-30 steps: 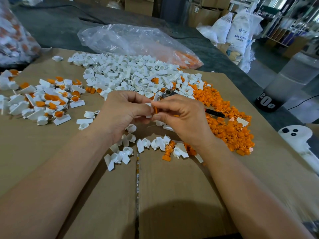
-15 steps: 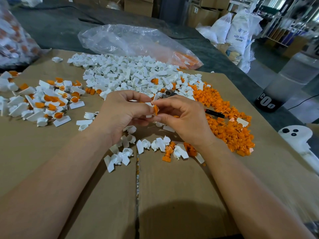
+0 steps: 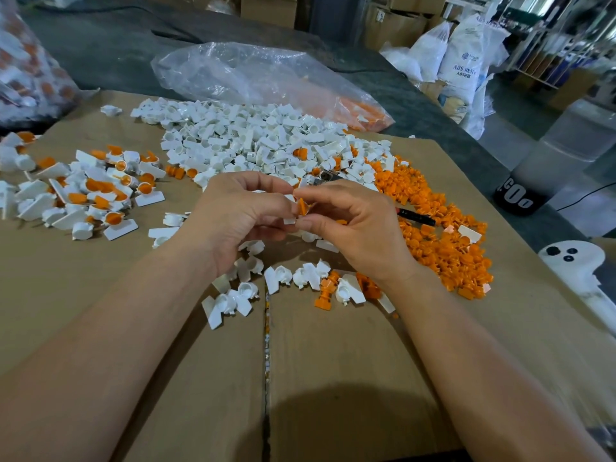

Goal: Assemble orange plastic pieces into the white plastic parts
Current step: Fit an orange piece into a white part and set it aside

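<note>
Over the middle of the cardboard, my left hand (image 3: 236, 216) grips a white plastic part (image 3: 289, 221) that is mostly hidden by its fingers. My right hand (image 3: 358, 225) pinches an orange piece (image 3: 302, 207) between thumb and forefinger, right against that white part. A large heap of loose white parts (image 3: 253, 141) lies behind the hands. The heap of orange pieces (image 3: 443, 235) spreads to the right. Assembled white-and-orange parts (image 3: 90, 191) are piled at the left.
Several loose white parts and a few orange pieces (image 3: 293, 283) lie just below my hands. A black marker (image 3: 416, 216) rests on the orange heap. A clear plastic bag (image 3: 260, 78) lies at the back; another bag (image 3: 30, 71) sits far left. A white device (image 3: 576, 261) sits at the right edge.
The orange piece has turned a little and shows more between my right fingertips, still against the white part. Both hands stay in the same place.
</note>
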A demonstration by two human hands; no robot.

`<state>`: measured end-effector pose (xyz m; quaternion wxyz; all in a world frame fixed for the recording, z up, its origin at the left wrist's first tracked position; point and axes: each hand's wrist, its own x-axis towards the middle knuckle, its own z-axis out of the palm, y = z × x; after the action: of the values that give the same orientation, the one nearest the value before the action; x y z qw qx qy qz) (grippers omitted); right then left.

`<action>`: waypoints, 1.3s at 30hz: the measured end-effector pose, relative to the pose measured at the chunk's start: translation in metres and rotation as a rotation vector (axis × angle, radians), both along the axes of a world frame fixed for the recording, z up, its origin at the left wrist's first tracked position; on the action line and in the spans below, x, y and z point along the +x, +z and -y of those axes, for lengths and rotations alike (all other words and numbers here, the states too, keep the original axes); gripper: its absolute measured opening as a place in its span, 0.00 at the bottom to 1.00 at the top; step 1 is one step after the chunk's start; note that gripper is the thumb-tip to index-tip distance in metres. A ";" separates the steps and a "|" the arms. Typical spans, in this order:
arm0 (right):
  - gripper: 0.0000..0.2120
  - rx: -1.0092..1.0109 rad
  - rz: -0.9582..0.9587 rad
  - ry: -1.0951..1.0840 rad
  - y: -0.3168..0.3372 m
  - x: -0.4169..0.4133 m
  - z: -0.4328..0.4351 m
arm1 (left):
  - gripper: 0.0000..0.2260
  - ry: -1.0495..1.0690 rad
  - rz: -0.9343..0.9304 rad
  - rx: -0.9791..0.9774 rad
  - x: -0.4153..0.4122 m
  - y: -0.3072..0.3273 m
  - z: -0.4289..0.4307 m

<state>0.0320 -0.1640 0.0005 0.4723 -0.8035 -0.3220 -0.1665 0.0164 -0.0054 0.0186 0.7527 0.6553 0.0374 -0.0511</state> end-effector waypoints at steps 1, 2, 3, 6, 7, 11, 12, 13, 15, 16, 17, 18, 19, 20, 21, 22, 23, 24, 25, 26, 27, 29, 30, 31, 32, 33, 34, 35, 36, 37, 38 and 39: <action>0.15 -0.006 0.014 -0.002 0.000 0.000 0.000 | 0.09 -0.006 0.002 0.007 0.000 0.000 0.000; 0.14 -0.017 0.026 -0.004 0.000 0.001 0.000 | 0.09 -0.012 0.007 0.012 0.000 0.000 0.000; 0.13 -0.030 0.035 -0.008 0.000 0.001 0.001 | 0.08 -0.017 0.011 0.015 -0.001 -0.001 0.000; 0.12 -0.061 0.052 -0.018 0.000 0.001 0.002 | 0.08 -0.018 0.018 0.024 -0.001 -0.002 0.001; 0.12 -0.073 0.062 -0.023 0.001 0.001 0.002 | 0.08 -0.019 0.020 0.028 -0.001 -0.002 0.001; 0.11 -0.083 0.104 -0.036 0.003 -0.001 0.002 | 0.08 -0.031 0.037 0.026 -0.002 -0.002 0.002; 0.11 -0.082 0.110 -0.037 0.004 -0.001 0.002 | 0.08 -0.033 0.040 0.020 -0.002 -0.002 0.001; 0.11 -0.085 0.114 -0.040 0.004 -0.002 0.002 | 0.08 -0.033 0.042 0.017 -0.002 -0.001 0.001; 0.11 -0.095 0.115 -0.046 0.004 -0.002 0.002 | 0.08 -0.029 0.046 0.022 -0.002 -0.001 0.001; 0.11 -0.096 0.112 -0.047 0.004 -0.002 0.002 | 0.08 -0.028 0.049 0.029 -0.002 -0.001 0.002; 0.11 -0.094 0.106 -0.048 0.004 -0.002 0.002 | 0.08 -0.027 0.051 0.036 -0.002 -0.001 0.002; 0.11 -0.094 0.101 -0.050 0.004 -0.002 0.002 | 0.08 -0.025 0.054 0.042 -0.002 -0.001 0.002; 0.11 -0.100 0.097 -0.053 0.004 -0.003 0.002 | 0.08 -0.021 0.056 0.046 -0.002 -0.001 0.002; 0.11 -0.109 0.089 -0.053 0.004 -0.003 0.002 | 0.08 -0.017 0.058 0.049 -0.001 -0.001 0.002; 0.12 -0.115 0.071 -0.049 0.005 -0.004 0.002 | 0.08 -0.013 0.061 0.049 -0.001 -0.001 0.002; 0.13 -0.109 0.034 -0.047 0.006 -0.004 0.002 | 0.08 -0.010 0.062 0.047 -0.001 -0.001 0.001; 0.16 -0.094 -0.022 -0.062 0.008 -0.004 0.004 | 0.07 -0.006 0.062 0.039 -0.001 -0.001 0.001; 0.20 -0.079 -0.085 -0.104 0.011 -0.003 0.007 | 0.07 -0.003 0.060 0.025 -0.001 -0.001 0.001; 0.23 -0.078 -0.141 -0.167 0.014 -0.001 0.011 | 0.07 0.000 0.057 0.011 -0.001 -0.001 0.001; 0.24 -0.105 -0.178 -0.245 0.017 0.001 0.017 | 0.08 0.003 0.053 0.001 0.000 -0.001 0.000; 0.24 -0.161 -0.193 -0.325 0.019 0.004 0.024 | 0.08 0.006 0.050 -0.004 0.000 -0.001 0.000; 0.24 -0.306 -0.220 -0.457 0.020 0.011 0.038 | 0.08 0.007 0.046 -0.006 0.000 -0.002 -0.001; 0.27 -0.381 -0.255 -0.501 0.020 0.014 0.044 | 0.08 0.005 0.047 -0.006 -0.001 -0.002 -0.001; 0.30 -0.459 -0.301 -0.531 0.021 0.017 0.050 | 0.08 0.002 0.049 -0.008 -0.001 -0.002 -0.001; 0.35 -0.544 -0.354 -0.548 0.021 0.020 0.055 | 0.08 0.000 0.051 -0.011 -0.001 -0.002 -0.001; 0.41 -0.637 -0.411 -0.555 0.022 0.021 0.059 | 0.08 -0.001 0.051 -0.017 -0.001 -0.002 -0.001; 0.47 -0.731 -0.466 -0.554 0.023 0.022 0.060 | 0.08 -0.001 0.050 -0.023 -0.001 -0.002 -0.001; 0.52 -0.813 -0.510 -0.549 0.023 0.022 0.061 | 0.08 -0.002 0.049 -0.027 0.000 -0.002 -0.001; 0.55 -0.877 -0.541 -0.541 0.021 0.023 0.061 | 0.08 -0.005 0.048 -0.031 0.000 -0.003 -0.002; 0.56 -0.918 -0.557 -0.534 0.019 0.024 0.060 | 0.08 -0.009 0.048 -0.035 0.000 -0.003 -0.002; 0.55 -0.937 -0.559 -0.531 0.017 0.024 0.060 | 0.08 -0.012 0.049 -0.039 0.000 -0.003 -0.002; 0.53 -0.934 -0.549 -0.535 0.015 0.025 0.060 | 0.08 -0.013 0.050 -0.042 0.000 -0.002 -0.002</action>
<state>0.0574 -0.2243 0.0151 0.0773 -0.9926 -0.0142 0.0930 0.0163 -0.0038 0.0162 0.7665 0.6408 0.0132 -0.0403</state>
